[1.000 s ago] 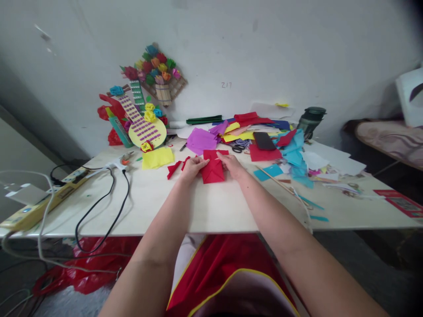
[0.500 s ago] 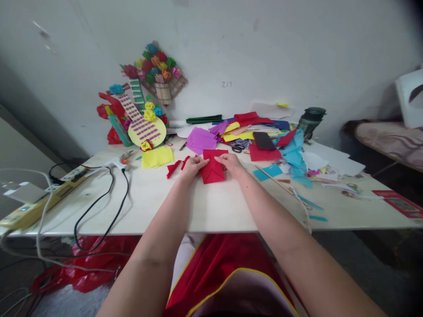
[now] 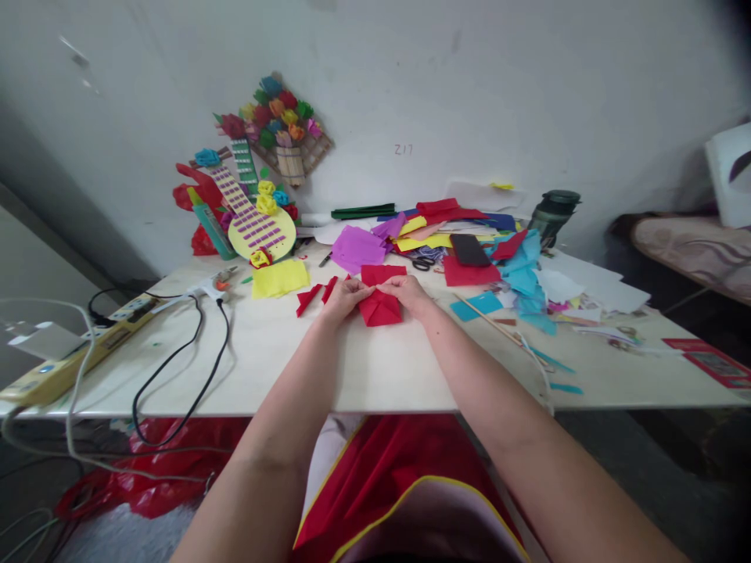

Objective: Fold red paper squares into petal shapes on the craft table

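Pinches the folded red crepe paper (image 3: 381, 313) at the middle of the frame with both hands, low over the pale tabletop (image 3: 390, 375). Presses thumb and forefinger of the left hand (image 3: 342, 298) together on its left side, and thumb and forefinger of the right hand (image 3: 409, 292) together a little above its middle, the two sets of fingertips almost meeting. Cannot tell the exact folds beneath the fingertips.

Has narrow red scraps (image 3: 307, 300) just left of the left hand, and a yellow paper sheet (image 3: 280, 279) behind them, left of centre. Has purple paper (image 3: 357, 248) beyond the hands, with black-handled scissors (image 3: 422, 264) to the right of it. Has, right of centre, a dark phone (image 3: 468, 250) on a red sheet (image 3: 466, 274), and nearer, a blue paper piece (image 3: 472, 306) crossed by a thin stick (image 3: 486, 317). Has a guitar-shaped craft (image 3: 262, 236) leaning at upper left, a green glue bottle (image 3: 213, 228) beside it, a dark drink bottle (image 3: 551, 217) at upper right, and a yellow power strip (image 3: 88, 360) at the left edge.
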`<state>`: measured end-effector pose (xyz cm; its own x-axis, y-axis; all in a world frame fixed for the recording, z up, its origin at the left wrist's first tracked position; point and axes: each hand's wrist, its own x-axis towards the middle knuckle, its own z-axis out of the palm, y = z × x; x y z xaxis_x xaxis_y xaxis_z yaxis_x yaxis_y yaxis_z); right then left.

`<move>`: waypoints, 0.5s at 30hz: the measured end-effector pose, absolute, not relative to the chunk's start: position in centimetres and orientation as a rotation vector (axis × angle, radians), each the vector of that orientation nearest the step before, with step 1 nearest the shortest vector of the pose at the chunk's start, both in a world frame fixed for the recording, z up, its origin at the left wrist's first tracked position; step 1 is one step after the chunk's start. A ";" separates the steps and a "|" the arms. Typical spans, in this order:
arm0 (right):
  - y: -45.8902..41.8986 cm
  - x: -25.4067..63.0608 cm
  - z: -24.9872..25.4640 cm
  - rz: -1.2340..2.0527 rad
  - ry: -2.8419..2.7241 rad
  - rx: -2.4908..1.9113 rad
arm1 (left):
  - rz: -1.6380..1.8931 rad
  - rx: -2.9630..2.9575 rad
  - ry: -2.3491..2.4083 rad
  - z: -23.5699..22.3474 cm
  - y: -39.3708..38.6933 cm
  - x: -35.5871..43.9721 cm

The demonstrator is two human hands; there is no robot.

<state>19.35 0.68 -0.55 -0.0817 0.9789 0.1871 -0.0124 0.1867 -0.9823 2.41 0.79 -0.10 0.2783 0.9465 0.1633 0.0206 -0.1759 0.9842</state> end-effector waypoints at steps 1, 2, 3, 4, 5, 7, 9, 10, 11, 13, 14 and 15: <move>0.8 19.3 -0.6 1.107 -1.357 -1.025 | 1.095 1.487 0.943 -0.2 0.8 2.4; 0.8 19.3 -0.7 1.088 -1.367 -1.025 | 1.090 1.482 0.946 -0.2 0.8 2.4; 0.9 19.3 -0.7 1.073 -1.376 -1.026 | 1.087 1.472 0.951 -0.2 0.8 2.5; 0.8 19.3 -0.7 1.069 -1.378 -1.028 | 1.088 1.462 0.958 -0.1 0.7 2.5; 0.8 19.3 -0.7 1.075 -1.371 -1.028 | 1.094 1.452 0.969 0.0 0.6 2.5; 0.7 19.3 -0.5 1.122 -1.333 -1.017 | 1.116 1.439 0.998 0.3 0.4 2.6; 0.5 19.2 -0.4 1.178 -1.280 -1.000 | 1.154 1.422 1.028 0.6 0.2 2.7; 0.5 19.2 -0.4 1.201 -1.256 -0.994 | 1.179 1.407 1.038 0.7 0.2 2.7; 0.4 19.2 -0.4 1.221 -1.237 -0.991 | 1.210 1.387 1.042 0.8 0.1 2.8; 0.4 19.3 -0.4 1.267 -1.213 -1.000 | 1.273 1.342 1.039 0.8 0.2 2.8; 0.4 19.3 -0.3 1.295 -1.211 -1.005 | 1.297 1.323 1.037 0.7 0.3 2.9; 0.4 19.3 -0.3 1.321 -1.214 -1.009 | 1.314 1.310 1.035 0.6 0.5 2.9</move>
